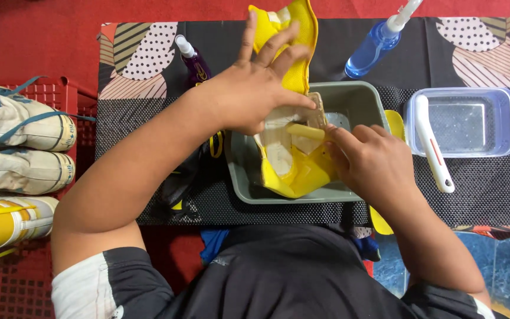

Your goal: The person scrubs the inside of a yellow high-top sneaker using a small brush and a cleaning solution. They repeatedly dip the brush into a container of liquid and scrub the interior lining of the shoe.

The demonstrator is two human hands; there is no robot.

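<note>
- The right hand (pixel 368 158) has its grip closed on a pale yellow brush handle (pixel 306 131), which points toward 9 o'clock.
- The left hand (pixel 254 88) pins the yellow shoe (pixel 293 171), fingers spread toward 12 o'clock.
- The shoe's long axis runs 6 to 12 o'clock, heel in the grey tub (pixel 361 100) mid-bench.
- Beyond, at 1 o'clock, stands a blue spray bottle (pixel 373 47); at 11, a purple bottle (pixel 195 64).

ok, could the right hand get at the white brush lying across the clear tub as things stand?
Probably yes. The white brush lies on top of the clear tub, just beside the right hand, with nothing between them. But that hand has a grip on a yellow tool and would have to let it go first.
</note>
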